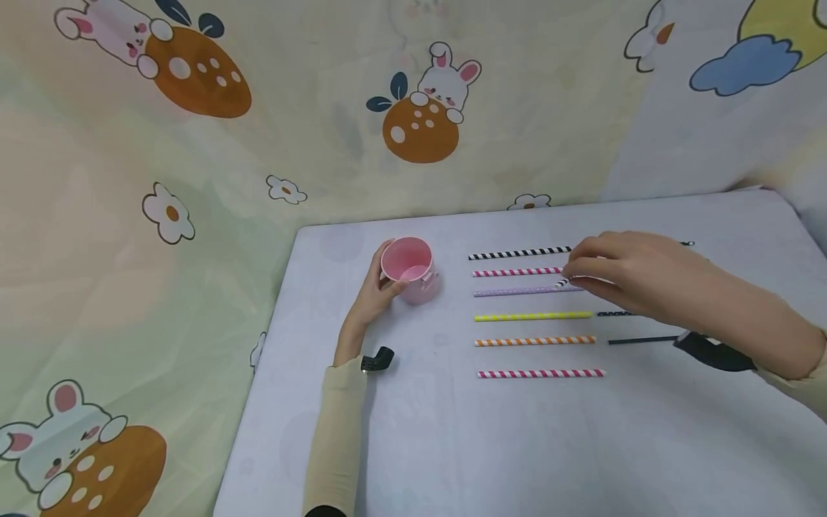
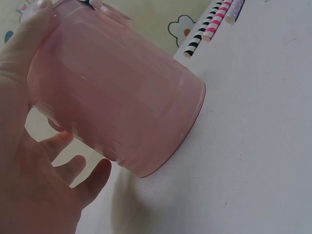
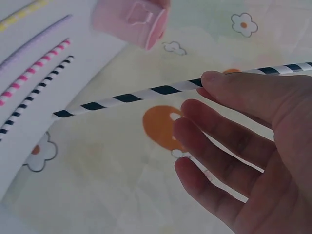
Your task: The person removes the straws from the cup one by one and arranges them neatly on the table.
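In the head view, my left hand [image 1: 370,300] grips a pink cup [image 1: 423,287] at its side, thumb near the rim. The cup's mouth faces up; whether its base touches the table I cannot tell. My right hand [image 1: 636,276] is over the right part of the table and pinches a black-and-white striped straw [image 3: 129,97] between thumb and a finger. In the right wrist view the other fingers are apart and hold nothing. Under or beside this hand lie another black-and-white straw [image 1: 517,254], a pink-striped straw [image 1: 513,273] and a purple straw [image 1: 510,293].
Nearer the front lie a yellow straw [image 1: 533,317], an orange-striped straw [image 1: 535,342] and a red-striped straw [image 1: 541,374]. To their right are a black dotted straw [image 1: 612,314] and a plain dark straw [image 1: 639,341]. A patterned cloth [image 1: 323,129] hangs behind the white table [image 1: 413,445].
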{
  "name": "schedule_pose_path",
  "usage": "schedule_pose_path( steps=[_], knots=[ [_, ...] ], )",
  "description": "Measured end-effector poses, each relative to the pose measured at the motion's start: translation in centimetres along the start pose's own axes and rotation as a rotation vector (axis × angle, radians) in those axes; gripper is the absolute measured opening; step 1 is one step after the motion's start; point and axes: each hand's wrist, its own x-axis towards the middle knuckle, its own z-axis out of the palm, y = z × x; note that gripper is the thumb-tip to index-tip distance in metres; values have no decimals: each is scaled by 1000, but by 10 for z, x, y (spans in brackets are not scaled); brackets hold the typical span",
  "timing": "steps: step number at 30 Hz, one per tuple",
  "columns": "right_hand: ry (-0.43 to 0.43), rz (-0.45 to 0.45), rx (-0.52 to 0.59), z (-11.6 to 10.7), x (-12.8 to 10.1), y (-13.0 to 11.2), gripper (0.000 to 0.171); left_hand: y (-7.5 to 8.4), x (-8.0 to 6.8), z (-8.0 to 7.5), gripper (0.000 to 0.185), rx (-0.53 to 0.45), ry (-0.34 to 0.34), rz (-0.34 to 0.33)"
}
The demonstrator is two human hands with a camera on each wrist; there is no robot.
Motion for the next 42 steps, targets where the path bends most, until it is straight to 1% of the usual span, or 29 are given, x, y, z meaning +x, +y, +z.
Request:
schedule_pose_path(
  steps=[1,2,5,7,9,14,17,18,19,20,21,25,26,28,32,35,42],
  knots=[
    [12,-5,-4,0,-5,1,14,0,0,0,89,2,2,0],
    [23,-10,-11,1,-10,2,26,1,0,0,88,5,3,-3],
    [38,10,-37,5,-25,5,69,1,0,1,84,9,4,-13],
    [21,52,-67,7,-36,6,74,1,1,2,84,7,4,-19],
    [-3,76,-87,9,-48,7,76,0,1,2,84,0,3,-17],
    [-24,52,-107,21,-75,8,74,0,1,1,90,-8,3,-6],
    [-108,84,-134,27,-90,8,33,-15,3,-3,98,23,18,-7],
    [-151,105,-146,29,-95,7,21,-19,3,-4,98,35,21,-8],
    [-183,114,-156,31,-100,7,13,-23,4,-5,98,41,24,-8],
    [-231,132,-163,34,-105,6,19,-27,4,-5,99,41,26,-6],
    [-273,150,-163,37,-110,5,29,-29,5,-6,98,42,28,-5],
    [-365,183,-164,51,-129,1,28,-12,2,-3,90,12,10,7],
    [-395,203,-158,54,-134,0,27,-8,2,-2,88,9,5,10],
    [-429,220,-160,59,-142,0,29,-1,0,-1,89,11,2,9],
    [-518,303,-177,66,-154,4,25,1,-1,-1,96,14,9,-2],
    [-543,347,-194,69,-161,10,23,0,-1,-2,102,10,12,-4],
    [-558,400,-196,81,-171,16,20,-2,-1,-2,101,11,5,2]
  ],
)
